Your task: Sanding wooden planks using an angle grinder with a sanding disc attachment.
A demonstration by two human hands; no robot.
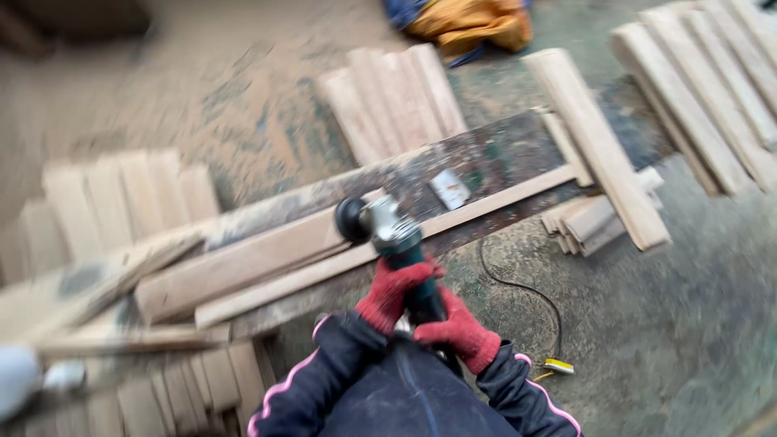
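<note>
Both my hands wear red gloves and grip a green and silver angle grinder (387, 229). My left hand (394, 290) wraps the body near the head. My right hand (456, 328) holds the rear of the handle. The grinder's black disc (351, 219) hangs over the edge of a long wooden plank (243, 263) that lies on a dark worn board (477, 158). A thin wooden strip (502, 197) runs along the plank's near side.
Stacks of cut planks lie at left (121, 198), behind (396, 97) and at right (704, 89). One loose plank (599, 146) crosses the board's right end. A black power cord (526, 287) trails over the dusty floor. Orange cloth (473, 24) lies at the back.
</note>
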